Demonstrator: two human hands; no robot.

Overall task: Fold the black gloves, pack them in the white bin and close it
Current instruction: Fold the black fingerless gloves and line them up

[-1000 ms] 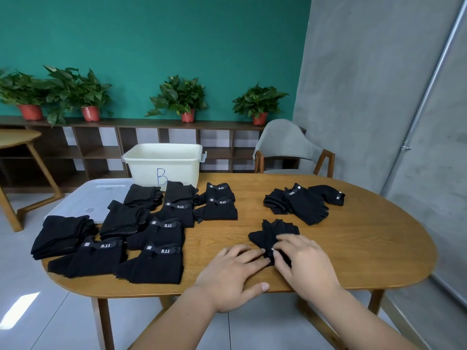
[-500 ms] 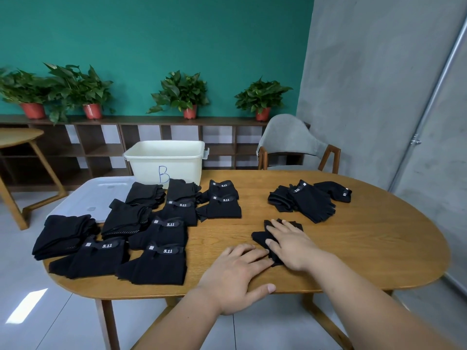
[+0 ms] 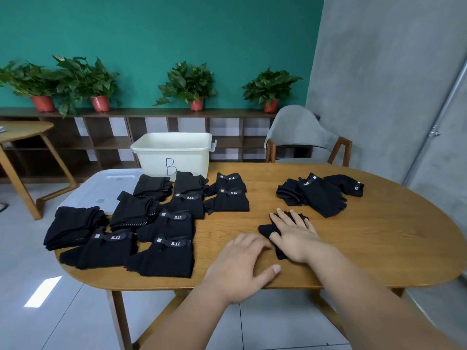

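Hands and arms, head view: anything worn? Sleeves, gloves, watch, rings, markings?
Nothing worn that shows. The left hand and right hand are bare: no gloves, rings, watch or wristband. The left forearm and right forearm are bare too, with no sleeve up to the picture's edge. No markings.

Single view, head-worn, wide-angle. Looks forward and down across the oval tabletop from its near long edge, toward the teal wall and plant shelf at the far side. Both forearms enter from the bottom edge; left hand and right hand sit close below the lens. Straight lines bow toward the frame edges.
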